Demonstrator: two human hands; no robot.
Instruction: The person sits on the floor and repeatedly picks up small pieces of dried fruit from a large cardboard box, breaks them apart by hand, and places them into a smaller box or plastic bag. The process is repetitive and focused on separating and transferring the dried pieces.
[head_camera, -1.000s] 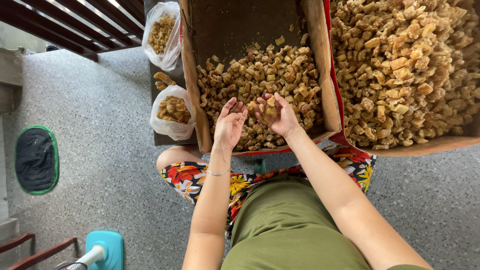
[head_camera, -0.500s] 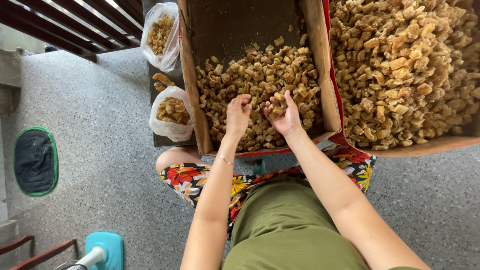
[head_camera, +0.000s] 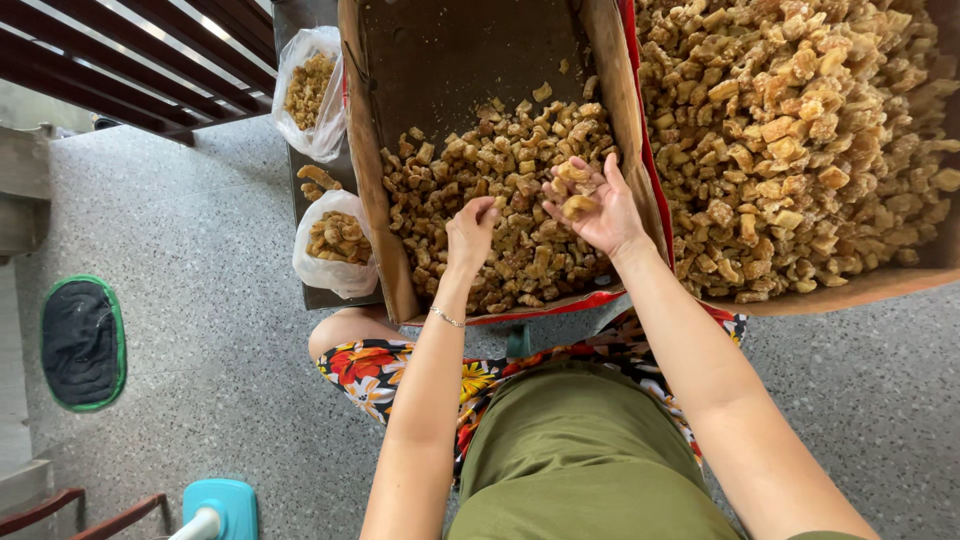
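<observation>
A speckled grey floor (head_camera: 200, 300) carries two cardboard boxes of golden-brown chunks. Since a second ago both hands have lifted off the heap in the near box (head_camera: 375, 180): the right hand (head_camera: 592, 205) now lies cupped, palm up, holding a few chunks (head_camera: 575, 190), while the left hand (head_camera: 470, 232) pinches one piece between its fingertips, which looks like sorting. The far box (head_camera: 900, 275) is full. Two plastic bags (head_camera: 340, 245) sit by the near box's left edge.
</observation>
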